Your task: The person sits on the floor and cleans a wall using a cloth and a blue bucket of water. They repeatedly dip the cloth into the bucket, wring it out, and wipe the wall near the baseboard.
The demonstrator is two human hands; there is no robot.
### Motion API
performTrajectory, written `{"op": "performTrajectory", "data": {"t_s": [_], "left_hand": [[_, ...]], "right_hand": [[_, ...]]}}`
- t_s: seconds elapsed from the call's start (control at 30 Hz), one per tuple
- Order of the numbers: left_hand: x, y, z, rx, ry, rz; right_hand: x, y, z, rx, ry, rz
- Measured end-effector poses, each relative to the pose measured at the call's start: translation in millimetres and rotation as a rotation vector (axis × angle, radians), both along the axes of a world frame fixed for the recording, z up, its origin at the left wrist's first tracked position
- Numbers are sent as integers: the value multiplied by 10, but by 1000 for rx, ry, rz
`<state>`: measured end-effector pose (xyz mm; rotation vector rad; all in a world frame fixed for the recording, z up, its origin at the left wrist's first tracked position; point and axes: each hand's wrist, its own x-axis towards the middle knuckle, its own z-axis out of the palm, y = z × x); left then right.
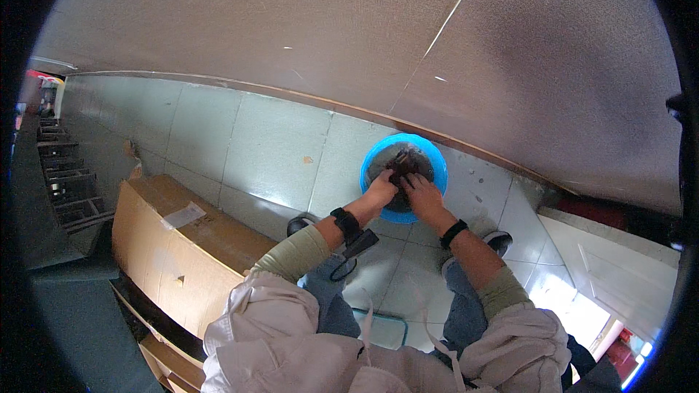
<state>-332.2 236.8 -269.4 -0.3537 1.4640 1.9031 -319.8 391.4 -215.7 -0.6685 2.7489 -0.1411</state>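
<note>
A round blue plastic basin (442, 169) stands on the floor in front of me, close to the wall. Dark, murky water (378, 162) fills it, and a dark reddish-brown wet item (407, 159) lies in the middle; it looks like cloth, but its kind is unclear. My left hand (382, 191) is curled around the near left part of this item. Over its right side, my right hand (424, 196) reaches in with bent fingers touching it. The fingertips of both hands are partly lost against the dark contents.
A brown textured wall (273, 22) runs along the far side. At left lies a long cardboard box (175, 262) with tape on it. My shoes (497, 243) flank the basin on pale floor tiles (273, 147). To the right is a white cabinet-like block (617, 267).
</note>
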Motion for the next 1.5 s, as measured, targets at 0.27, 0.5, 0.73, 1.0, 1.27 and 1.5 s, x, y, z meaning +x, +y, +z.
{"op": "performTrajectory", "data": {"t_s": [0.27, 0.5, 0.73, 1.0, 1.27, 1.5], "left_hand": [[53, 88, -323, 4, -89, -109], [151, 86, -591, -130, 65, -73], [81, 41, 17, -459, 292, -4], [-77, -156, 662, -42, 284, -17], [-11, -177, 905, -158, 540, 103], [87, -38, 1223, -115, 595, -123]], "right_hand": [[-151, -45, 53, 56, -124, -86], [-317, 90, 234, -785, -218, -506], [-222, 192, 763, -1056, -464, -663], [-189, 307, 1304, -1303, -589, -622], [-144, 403, 664, -929, -508, -533], [-108, 159, 842, -695, -149, -197]]}}
